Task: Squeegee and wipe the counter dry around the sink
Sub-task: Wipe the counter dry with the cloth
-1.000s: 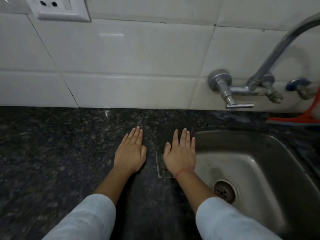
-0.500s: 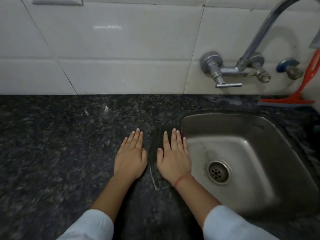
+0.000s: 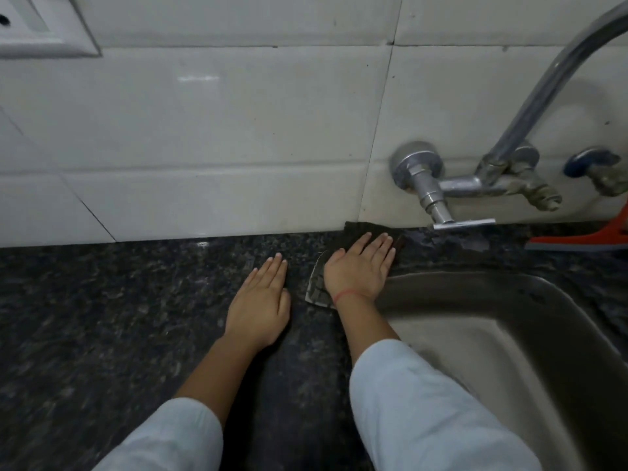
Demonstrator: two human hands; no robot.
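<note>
A dark speckled granite counter (image 3: 102,317) runs along the white tiled wall. A steel sink (image 3: 509,334) is set into it at the right. My right hand (image 3: 360,270) lies flat, fingers together, pressing a dark cloth (image 3: 316,287) onto the counter at the sink's back-left corner; the cloth reaches up to the wall. Flat on the bare counter just left of it rests my left hand (image 3: 261,307), holding nothing. An orange squeegee (image 3: 584,239) lies on the counter behind the sink at the far right, away from both hands.
A chrome wall tap (image 3: 441,185) with a long spout hangs above the sink's back edge, with a second valve (image 3: 598,168) to its right. A white socket plate (image 3: 40,25) sits on the tiles at the top left.
My right hand has pushed the cloth away from me, from the sink's left rim up to the wall at the back-left corner. My left hand stayed flat beside it.
</note>
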